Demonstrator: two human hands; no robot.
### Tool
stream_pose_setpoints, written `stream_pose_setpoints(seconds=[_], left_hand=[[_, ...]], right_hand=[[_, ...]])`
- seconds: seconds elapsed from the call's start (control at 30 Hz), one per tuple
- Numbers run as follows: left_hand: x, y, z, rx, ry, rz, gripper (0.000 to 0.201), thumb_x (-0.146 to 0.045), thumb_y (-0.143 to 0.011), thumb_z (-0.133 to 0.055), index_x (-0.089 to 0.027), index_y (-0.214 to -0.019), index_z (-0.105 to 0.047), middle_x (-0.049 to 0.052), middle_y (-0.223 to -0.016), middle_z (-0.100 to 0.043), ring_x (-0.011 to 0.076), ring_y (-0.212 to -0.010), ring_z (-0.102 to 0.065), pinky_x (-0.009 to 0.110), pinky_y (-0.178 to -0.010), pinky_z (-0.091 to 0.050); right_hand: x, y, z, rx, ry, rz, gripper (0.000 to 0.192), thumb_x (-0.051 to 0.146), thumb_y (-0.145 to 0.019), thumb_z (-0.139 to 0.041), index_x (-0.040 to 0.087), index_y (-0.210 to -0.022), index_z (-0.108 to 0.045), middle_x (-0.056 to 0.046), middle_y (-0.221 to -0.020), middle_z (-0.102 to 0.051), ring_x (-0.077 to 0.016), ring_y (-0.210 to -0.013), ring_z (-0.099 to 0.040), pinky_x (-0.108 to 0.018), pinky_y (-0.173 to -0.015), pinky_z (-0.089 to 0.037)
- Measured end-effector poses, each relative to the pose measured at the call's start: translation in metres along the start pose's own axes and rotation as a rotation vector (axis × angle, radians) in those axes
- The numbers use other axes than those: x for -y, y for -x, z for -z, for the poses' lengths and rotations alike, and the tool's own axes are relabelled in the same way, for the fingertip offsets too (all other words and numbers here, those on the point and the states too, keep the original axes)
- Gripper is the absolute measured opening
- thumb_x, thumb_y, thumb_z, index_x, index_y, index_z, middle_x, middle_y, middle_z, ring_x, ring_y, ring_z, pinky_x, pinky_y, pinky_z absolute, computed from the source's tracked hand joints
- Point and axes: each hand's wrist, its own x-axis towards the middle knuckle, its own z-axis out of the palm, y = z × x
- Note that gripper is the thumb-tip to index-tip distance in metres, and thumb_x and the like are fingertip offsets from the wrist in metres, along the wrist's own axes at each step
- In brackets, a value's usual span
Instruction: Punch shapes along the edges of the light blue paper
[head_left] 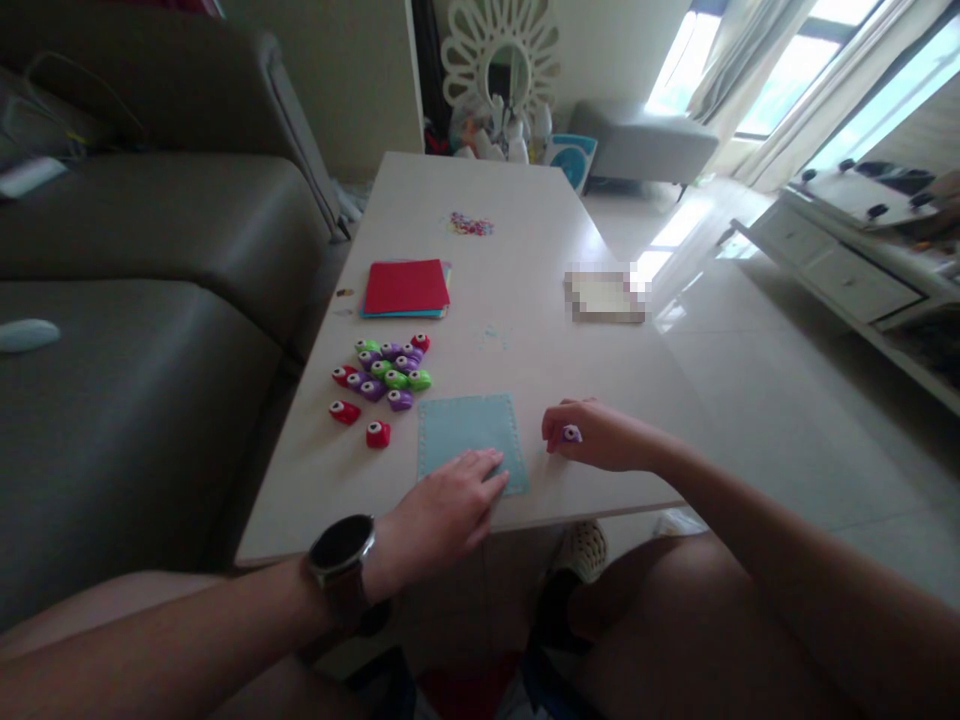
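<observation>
The left hand (442, 505) lay flat and released on the light blue paper sheet (469, 437) at the desk (525, 250) edge, while the right hand (592, 437) grasped a small purple paper punch (572, 434) just beside it. The punching step seemed in hand; the next move would need the punch slid onto the sheet's edge.

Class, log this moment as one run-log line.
left hand: flat on blue paper sheet | right hand: gripping purple punch | punches cluster left
</observation>
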Motion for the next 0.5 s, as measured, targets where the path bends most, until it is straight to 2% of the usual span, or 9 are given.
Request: stream_pose_setpoints(seconds=[0.1,0.17,0.2,0.27,0.33,0.4,0.5], left_hand=[[-0.001,0.0,0.001,-0.004,-0.004,0.008,0.046,-0.01,-0.091,-0.061,-0.011,-0.137,-0.06,0.02,-0.153,-0.052,0.0351,-0.143,-0.048,0.051,-0.123,-0.041],[-0.001,0.0,0.002,-0.006,-0.006,0.004,0.047,-0.01,-0.089,-0.063,-0.012,-0.136,-0.06,0.019,-0.153,-0.052,0.0351,-0.142,-0.049,0.051,-0.122,-0.042],[-0.001,0.0,0.002,-0.005,-0.008,0.002,0.047,-0.01,-0.089,-0.063,-0.012,-0.136,-0.06,0.019,-0.153,-0.052,0.0352,-0.142,-0.05,0.051,-0.122,-0.042],[-0.001,0.0,0.002,0.003,-0.012,0.004,0.048,-0.01,-0.089,-0.062,-0.011,-0.137,-0.06,0.019,-0.154,-0.051,0.0356,-0.142,-0.05,0.051,-0.122,-0.042],[-0.001,0.0,0.002,0.011,-0.014,0.011,0.049,-0.01,-0.09,-0.062,-0.011,-0.139,-0.059,0.02,-0.155,-0.051,0.0359,-0.143,-0.049,0.052,-0.121,-0.042],[-0.001,0.001,0.002,0.012,-0.009,0.012,0.05,-0.009,-0.09,-0.062,-0.011,-0.14,-0.059,0.02,-0.155,-0.05,0.036,-0.143,-0.049,0.053,-0.12,-0.043],[-0.002,0.002,0.003,0.004,-0.001,0.006,0.051,-0.009,-0.09,-0.061,-0.012,-0.14,-0.059,0.02,-0.156,-0.05,0.0356,-0.143,-0.049,0.053,-0.12,-0.044]], right_hand=[[-0.001,-0.003,-0.003,0.047,0.009,-0.033,0.017,0.006,-0.083,-0.064,0.02,-0.089,-0.069,-0.003,-0.092,-0.078,-0.0198,-0.089,-0.07,-0.035,-0.091,-0.048],[-0.004,-0.004,-0.007,0.04,-0.01,-0.042,0.022,0.007,-0.084,-0.062,0.02,-0.099,-0.071,-0.006,-0.103,-0.078,-0.0225,-0.099,-0.071,-0.038,-0.097,-0.048],[-0.006,-0.005,-0.009,-0.005,-0.014,-0.044,0.03,0.007,-0.084,-0.062,0.019,-0.11,-0.07,-0.009,-0.116,-0.076,-0.0251,-0.109,-0.069,-0.041,-0.102,-0.047],[-0.011,-0.006,-0.012,-0.148,-0.025,-0.028,0.054,0.008,-0.084,-0.061,0.02,-0.137,-0.059,-0.014,-0.145,-0.063,-0.0295,-0.135,-0.057,-0.048,-0.114,-0.041],[-0.014,-0.008,-0.013,-0.268,-0.055,0.009,0.066,0.011,-0.087,-0.061,0.023,-0.15,-0.047,-0.014,-0.16,-0.049,-0.0291,-0.148,-0.043,-0.051,-0.121,-0.035],[-0.017,-0.009,-0.013,-0.31,-0.091,0.033,0.062,0.013,-0.089,-0.059,0.025,-0.149,-0.047,-0.012,-0.157,-0.052,-0.0268,-0.146,-0.046,-0.049,-0.12,-0.037],[-0.021,-0.01,-0.01,-0.328,-0.049,0.016,0.045,0.016,-0.089,-0.063,0.023,-0.133,-0.059,-0.012,-0.138,-0.065,-0.0267,-0.131,-0.057,-0.046,-0.113,-0.042]])
